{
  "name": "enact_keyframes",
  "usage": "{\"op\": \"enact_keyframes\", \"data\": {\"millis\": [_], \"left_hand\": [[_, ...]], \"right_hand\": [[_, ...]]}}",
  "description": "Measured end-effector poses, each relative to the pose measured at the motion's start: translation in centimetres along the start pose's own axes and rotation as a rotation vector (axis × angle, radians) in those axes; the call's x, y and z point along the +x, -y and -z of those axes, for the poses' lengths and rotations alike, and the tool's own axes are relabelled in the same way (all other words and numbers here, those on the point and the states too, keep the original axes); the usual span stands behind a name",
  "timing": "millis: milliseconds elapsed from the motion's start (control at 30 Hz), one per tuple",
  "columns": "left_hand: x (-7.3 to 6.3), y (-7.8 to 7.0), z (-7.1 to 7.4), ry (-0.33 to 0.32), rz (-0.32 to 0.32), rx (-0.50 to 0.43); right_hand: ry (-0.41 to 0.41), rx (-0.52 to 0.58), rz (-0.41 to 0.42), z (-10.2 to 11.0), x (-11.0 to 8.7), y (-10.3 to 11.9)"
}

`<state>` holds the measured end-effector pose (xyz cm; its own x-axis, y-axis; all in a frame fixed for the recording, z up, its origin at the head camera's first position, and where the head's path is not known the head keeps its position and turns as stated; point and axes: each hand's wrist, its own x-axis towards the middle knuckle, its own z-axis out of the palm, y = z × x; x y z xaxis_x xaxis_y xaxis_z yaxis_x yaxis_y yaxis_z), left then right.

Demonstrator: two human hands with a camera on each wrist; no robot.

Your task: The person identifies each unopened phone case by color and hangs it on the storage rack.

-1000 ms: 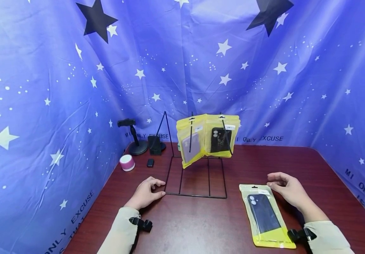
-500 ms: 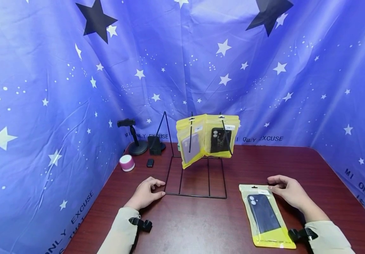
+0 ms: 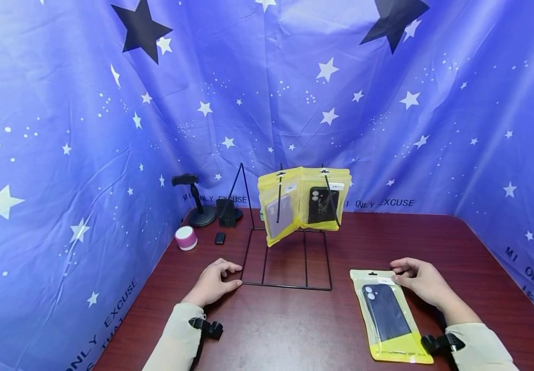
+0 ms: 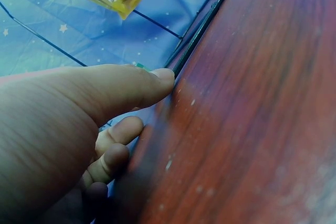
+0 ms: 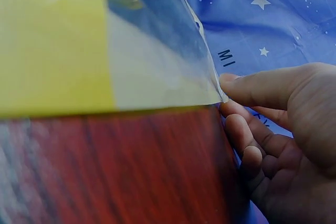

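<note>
My left hand (image 3: 213, 282) rests on the table at the left front corner of a black wire display rack (image 3: 285, 285). Its thumb (image 4: 157, 83) touches the end of the front wire, with the other fingers along the rack's left side. My right hand (image 3: 422, 283) pinches the upper right corner of a yellow-edged clear phone case package (image 3: 385, 312) between thumb and forefinger. Inside that package, which lies on the table, is a dark phone case. More such packages hang on the rack's hooks: a lilac one (image 3: 280, 215) and a black one (image 3: 324, 203).
At the back left stand a black phone stand (image 3: 195, 198), a small black upright block (image 3: 226, 212) and a pink and white round tub (image 3: 185, 238). A small black object (image 3: 220, 238) lies near them. A blue star-patterned cloth (image 3: 267, 93) encloses the reddish wooden table (image 3: 290, 324).
The right hand's fingers have drawn slightly down and in onto the package's corner. The left hand, the rack and the hanging packages have stayed in place.
</note>
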<state>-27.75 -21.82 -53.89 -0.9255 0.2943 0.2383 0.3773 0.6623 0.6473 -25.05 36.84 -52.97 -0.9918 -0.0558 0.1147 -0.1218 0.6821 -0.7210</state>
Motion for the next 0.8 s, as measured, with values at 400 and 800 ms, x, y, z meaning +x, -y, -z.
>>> {"op": "enact_keyframes", "data": {"millis": [400,800], "left_hand": [[0.02,-0.08,0.02,0.010,0.036,-0.003],[-0.02,-0.09,0.06,0.012,0.032,0.000]], "right_hand": [[0.010,-0.014,-0.002,0.16,-0.19,0.40],[-0.010,-0.035,0.016,-0.30,-0.15,0.28]]}}
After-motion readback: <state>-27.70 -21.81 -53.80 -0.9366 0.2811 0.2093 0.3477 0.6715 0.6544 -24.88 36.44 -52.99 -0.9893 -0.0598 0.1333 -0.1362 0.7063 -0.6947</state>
